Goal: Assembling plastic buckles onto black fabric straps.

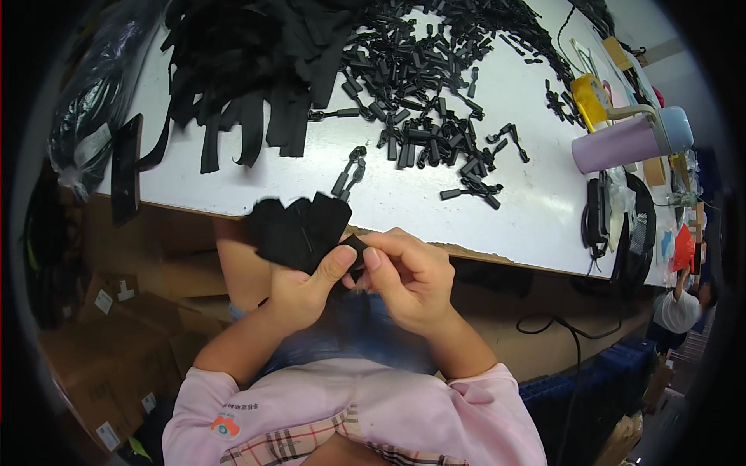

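Note:
Just off the table's front edge, my left hand (pixel 305 293) is closed around several black fabric strips (pixel 299 231), whose folded ends fan out above the fingers. Between both thumbs sits the small end of a black strip (pixel 355 247). My right hand (pixel 412 281) pinches that end with thumb and index finger, close against the left thumb. Whether anything else is inside the fingers is hidden. Nearest on the table lies a small black plastic pull with cord (pixel 350 172), a little beyond my hands.
A heap of black straps (pixel 249 70) hangs across the back left of the white table (pixel 272 182). Many black plastic pulls (pixel 412 101) are piled at the centre back. At right stand a lilac bottle (pixel 618 145) and a yellow object (pixel 590 99). Cardboard boxes (pixel 109 357) sit below left.

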Available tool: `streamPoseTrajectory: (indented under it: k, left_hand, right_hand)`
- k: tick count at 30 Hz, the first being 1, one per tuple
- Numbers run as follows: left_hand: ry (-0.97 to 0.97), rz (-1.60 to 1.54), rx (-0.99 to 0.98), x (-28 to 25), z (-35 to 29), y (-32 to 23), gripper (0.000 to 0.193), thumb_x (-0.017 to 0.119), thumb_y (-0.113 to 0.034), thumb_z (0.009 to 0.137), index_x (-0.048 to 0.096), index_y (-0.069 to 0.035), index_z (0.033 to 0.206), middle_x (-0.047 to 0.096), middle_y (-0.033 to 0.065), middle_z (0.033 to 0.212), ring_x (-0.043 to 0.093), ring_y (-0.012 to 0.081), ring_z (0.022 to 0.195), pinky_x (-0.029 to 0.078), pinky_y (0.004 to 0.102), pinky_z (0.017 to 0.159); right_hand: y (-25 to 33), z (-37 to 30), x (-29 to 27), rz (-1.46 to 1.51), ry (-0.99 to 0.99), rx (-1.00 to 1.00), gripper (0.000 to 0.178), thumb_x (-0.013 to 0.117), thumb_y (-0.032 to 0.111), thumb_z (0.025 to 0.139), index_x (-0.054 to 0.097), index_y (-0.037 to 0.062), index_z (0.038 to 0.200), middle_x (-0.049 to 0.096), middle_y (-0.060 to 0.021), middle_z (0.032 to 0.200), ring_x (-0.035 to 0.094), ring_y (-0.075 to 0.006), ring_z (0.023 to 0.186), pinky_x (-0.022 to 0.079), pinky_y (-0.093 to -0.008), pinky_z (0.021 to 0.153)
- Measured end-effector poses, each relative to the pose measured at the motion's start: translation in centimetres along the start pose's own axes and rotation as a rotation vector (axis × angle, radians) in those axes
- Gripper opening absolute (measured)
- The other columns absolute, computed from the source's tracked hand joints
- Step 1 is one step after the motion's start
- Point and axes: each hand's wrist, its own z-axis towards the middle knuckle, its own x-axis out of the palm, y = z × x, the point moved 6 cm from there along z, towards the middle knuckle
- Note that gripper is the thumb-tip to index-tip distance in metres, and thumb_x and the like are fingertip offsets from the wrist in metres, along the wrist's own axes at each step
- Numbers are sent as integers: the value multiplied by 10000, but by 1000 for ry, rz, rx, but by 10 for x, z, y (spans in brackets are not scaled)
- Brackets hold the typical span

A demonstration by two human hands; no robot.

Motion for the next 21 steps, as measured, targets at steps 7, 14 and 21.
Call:
streamPoseTrajectory:
  k: [7, 14, 21]
  left_hand:
    - [-108, 516, 398, 1, -2, -15, 167, 593, -24, 734, 545, 1, 891, 508, 80, 708, 494, 152, 570, 386, 239, 492]
    - [-71, 395, 421, 3, -2, -15, 102, 553, -90, 792, 533, -14, 857, 535, 61, 768, 491, 107, 605, 402, 223, 498]
    - [-142, -223, -110, -15, 2, 12, 176, 544, -148, 808, 500, -27, 928, 518, 22, 774, 470, 68, 583, 394, 189, 511]
  right_hand:
    - [3, 1, -1, -122, -11, -111, 93, 494, -2, 794, 560, -52, 836, 550, -63, 628, 487, -59, 459, 375, -160, 407]
    - [-23, 2, 1, 360, 55, 405, 122, 494, 88, 822, 558, -13, 843, 542, -23, 650, 464, -27, 469, 360, -146, 406]
    - [6, 58, -33, -1150, -124, -363, 72, 552, -5, 643, 521, 0, 709, 463, -101, 710, 477, -233, 627, 431, -315, 529]
